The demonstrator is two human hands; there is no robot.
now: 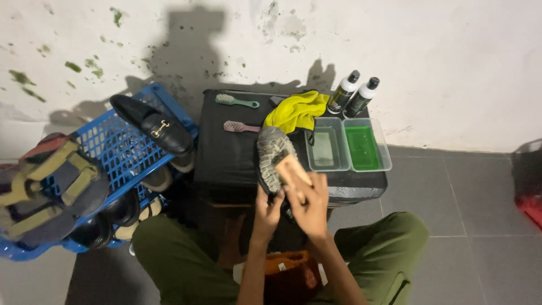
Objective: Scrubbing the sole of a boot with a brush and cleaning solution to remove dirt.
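**Brush on the sole**

The person sits low before a black box [226,152]. The left hand [266,210] is wrapped around the heel end of a shoe [271,155], holding it sole-up over the box's front edge. The right hand [309,204] is closed on a wooden brush [292,170], pressed against the muddy sole. Behind lie a yellow cloth [296,110], two small brushes, two trays and two bottles.

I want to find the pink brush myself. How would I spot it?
Look at the black table against the white wall. Two small brushes lie on it, left of the yellow cloth. The pink brush is the nearer one; the green brush lies closer to the wall.
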